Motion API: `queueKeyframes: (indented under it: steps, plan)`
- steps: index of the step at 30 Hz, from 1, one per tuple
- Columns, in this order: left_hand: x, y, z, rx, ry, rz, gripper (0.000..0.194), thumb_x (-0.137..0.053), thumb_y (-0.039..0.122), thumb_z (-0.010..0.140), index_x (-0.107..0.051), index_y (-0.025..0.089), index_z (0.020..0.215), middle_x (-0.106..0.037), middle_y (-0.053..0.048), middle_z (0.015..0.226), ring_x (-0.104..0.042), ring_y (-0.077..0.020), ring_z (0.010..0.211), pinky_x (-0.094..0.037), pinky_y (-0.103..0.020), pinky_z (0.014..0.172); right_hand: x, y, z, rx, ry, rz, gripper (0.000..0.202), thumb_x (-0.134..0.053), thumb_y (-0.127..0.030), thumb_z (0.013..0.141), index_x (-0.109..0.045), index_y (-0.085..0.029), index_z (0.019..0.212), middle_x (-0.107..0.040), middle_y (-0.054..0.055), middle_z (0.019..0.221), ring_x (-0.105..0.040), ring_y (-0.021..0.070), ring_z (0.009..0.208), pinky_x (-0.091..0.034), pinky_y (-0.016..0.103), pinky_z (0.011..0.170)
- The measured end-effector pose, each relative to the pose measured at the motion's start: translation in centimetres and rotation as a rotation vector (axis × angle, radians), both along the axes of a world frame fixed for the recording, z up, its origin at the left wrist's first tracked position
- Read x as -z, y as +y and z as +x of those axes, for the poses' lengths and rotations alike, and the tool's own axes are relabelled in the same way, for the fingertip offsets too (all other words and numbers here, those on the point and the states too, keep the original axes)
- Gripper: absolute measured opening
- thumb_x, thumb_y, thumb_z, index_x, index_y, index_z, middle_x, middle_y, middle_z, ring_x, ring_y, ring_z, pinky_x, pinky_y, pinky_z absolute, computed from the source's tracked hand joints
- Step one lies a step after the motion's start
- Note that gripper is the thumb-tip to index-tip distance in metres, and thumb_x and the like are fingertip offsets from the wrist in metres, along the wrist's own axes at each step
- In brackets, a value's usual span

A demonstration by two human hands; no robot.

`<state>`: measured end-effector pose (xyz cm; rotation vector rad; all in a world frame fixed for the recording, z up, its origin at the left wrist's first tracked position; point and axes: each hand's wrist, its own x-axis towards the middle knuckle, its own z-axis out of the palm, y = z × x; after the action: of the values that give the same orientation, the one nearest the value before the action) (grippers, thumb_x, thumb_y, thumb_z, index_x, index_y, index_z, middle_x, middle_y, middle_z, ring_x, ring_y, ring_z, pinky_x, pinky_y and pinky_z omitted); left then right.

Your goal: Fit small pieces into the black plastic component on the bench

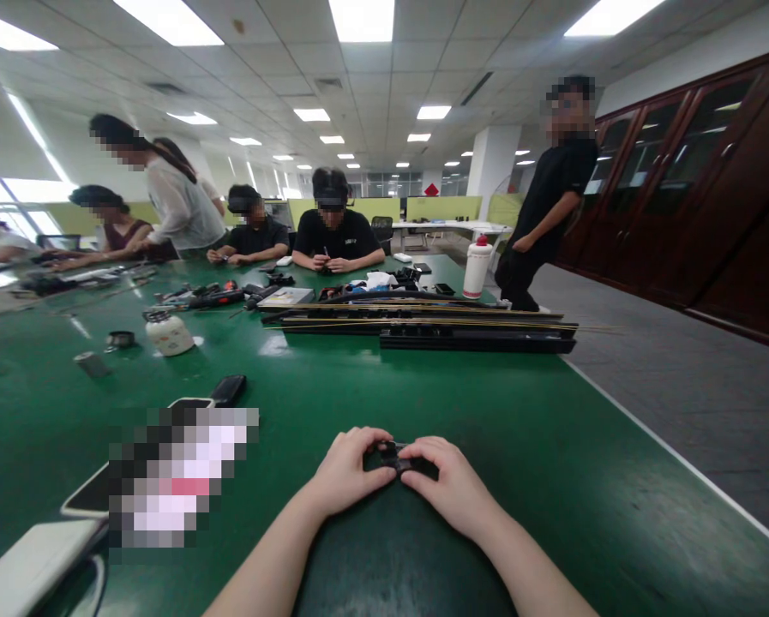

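Observation:
A small black part (393, 457), dark and partly covered by fingers, is held low over the green table (333, 386) near its front edge. From the left, my left hand (349, 463) pinches it between thumb and fingers. My right hand (445, 471) grips its other end, thumb below and fingers on top. The tips of both hands almost meet at its middle. Its exact kind is too small and too hidden to make out.
Long black rails (480, 341) with thin yellowish rods lie across the table ahead. A white bottle (477, 267) with a red cap stands behind them. To the left are a white jar (167, 334), a tablet (85, 488) and a white box (30, 570). Several people sit or stand beyond.

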<state>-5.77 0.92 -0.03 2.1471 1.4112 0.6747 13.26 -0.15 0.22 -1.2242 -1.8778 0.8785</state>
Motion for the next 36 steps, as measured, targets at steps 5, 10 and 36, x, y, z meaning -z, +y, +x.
queueKeyframes:
  steps: [5,10,36]
  plan:
    - [0.17,0.19,-0.02,0.003,0.000,0.005,0.035,-0.062,0.035,0.069,-0.058,0.026,0.103,-0.062,0.000,0.092,-0.055,-0.0186,0.087,-0.040,-0.031,0.079,-0.40,-0.44,-0.19,-0.026,-0.160,0.088,0.020,-0.062,-0.018,0.071,-0.066,-0.025,0.089,-0.066,0.003,0.098,-0.053,0.0216,0.101,-0.037,0.038,0.092]
    - [0.43,0.30,0.02,0.010,0.005,0.007,0.036,-0.062,0.036,0.070,-0.058,0.026,0.104,-0.063,-0.001,0.093,-0.055,-0.0186,0.087,-0.040,-0.031,0.079,-0.22,-0.37,-0.23,-0.025,-0.141,0.101,0.019,-0.060,-0.021,0.074,-0.065,-0.025,0.091,-0.066,0.003,0.096,-0.054,0.0207,0.097,-0.040,0.036,0.088]
    - [0.26,0.26,-0.10,0.021,0.007,0.000,0.036,-0.063,0.034,0.069,-0.059,0.026,0.103,-0.063,0.000,0.093,-0.055,-0.0185,0.087,-0.040,-0.031,0.081,-0.39,-0.42,-0.33,-0.010,-0.216,0.107,0.019,-0.057,-0.020,0.075,-0.065,-0.024,0.092,-0.063,0.005,0.108,-0.055,0.0203,0.102,-0.039,0.036,0.091]
